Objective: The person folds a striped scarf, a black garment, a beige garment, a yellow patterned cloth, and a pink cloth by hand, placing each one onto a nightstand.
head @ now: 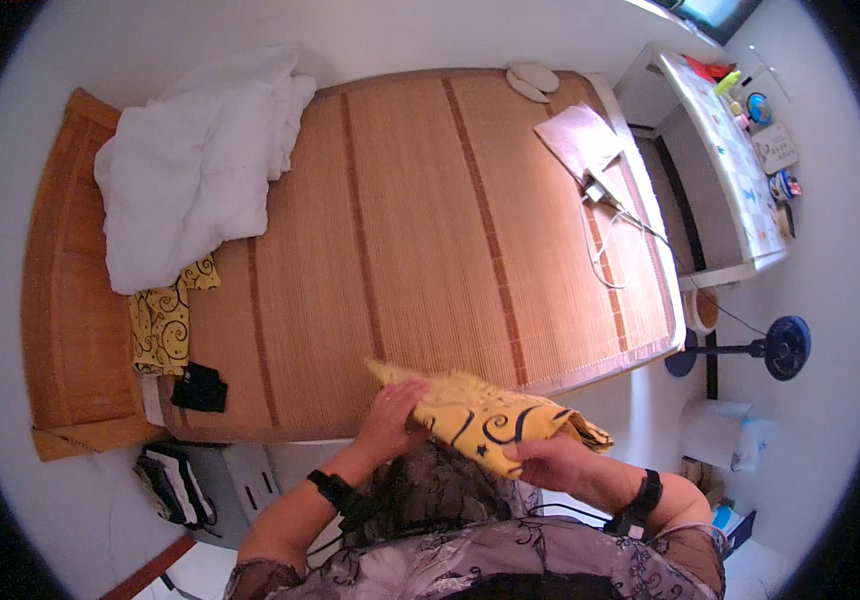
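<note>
A folded yellow cloth with dark swirls and stars (501,424) is held over the near edge of the bed. My right hand (561,461) grips its right end, with the thumb on top. At the cloth's left part is my left hand (396,420), its back upward; the cloth's far left corner is blurred. Below both hands lies the bamboo sleeping mat (415,247) on the bed. Another yellow swirl-patterned cloth (162,326) rests by the headboard, partly under a white quilt (190,172), beside a small black item (200,388).
A pink cloth (578,141), a power strip with cables (602,189) and a pale item (533,80) lie on the mat's right part. Beyond the bed's right end stand a desk (737,172) and a dark fan (786,347). The wooden headboard (77,300) is at left.
</note>
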Motion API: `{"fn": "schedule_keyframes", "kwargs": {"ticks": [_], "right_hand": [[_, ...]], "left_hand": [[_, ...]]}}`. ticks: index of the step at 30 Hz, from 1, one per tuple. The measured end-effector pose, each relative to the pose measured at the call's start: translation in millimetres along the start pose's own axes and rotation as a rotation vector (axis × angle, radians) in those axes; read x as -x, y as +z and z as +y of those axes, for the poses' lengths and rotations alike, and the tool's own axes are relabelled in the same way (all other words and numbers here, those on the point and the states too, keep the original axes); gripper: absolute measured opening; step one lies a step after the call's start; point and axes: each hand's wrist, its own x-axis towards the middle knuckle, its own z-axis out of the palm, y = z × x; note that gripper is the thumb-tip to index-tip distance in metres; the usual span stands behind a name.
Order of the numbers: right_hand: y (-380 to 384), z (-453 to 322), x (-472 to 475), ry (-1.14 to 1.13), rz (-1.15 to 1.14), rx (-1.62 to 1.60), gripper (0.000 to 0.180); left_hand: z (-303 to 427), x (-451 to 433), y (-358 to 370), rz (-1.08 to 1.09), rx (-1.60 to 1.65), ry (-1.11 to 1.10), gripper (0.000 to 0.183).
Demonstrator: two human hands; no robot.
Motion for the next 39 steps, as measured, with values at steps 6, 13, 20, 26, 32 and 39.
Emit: {"fn": "schedule_keyframes", "kwargs": {"ticks": [6,13,20,26,32,39], "right_hand": [[10,45,85,0.000,-0.022,0.014,0.053],[13,36,154,-0.300,-0.116,0.188,0.056],[-159,-12,187,-0.965,0.230,0.453,0.026],[-290,46,84,-0.119,-0.139,0.390,0.044],[-295,-4,126,0.197,-0.197,0.438,0.032],[-310,-28,149,-0.006,-0.306,0.155,0.048]], "left_hand": [[47,50,5,-0.238,0.404,0.147,0.045],[118,62,19,-0.503,0.663,0.165,0.043],[231,27,-16,-0.702,0.680,0.146,0.039],[281,18,54,-0.796,1.236,-0.235,0.046],[344,6,65,-0.567,1.493,-0.454,0.052],[347,-10,73,-0.386,1.752,-0.351,0.062]]}}
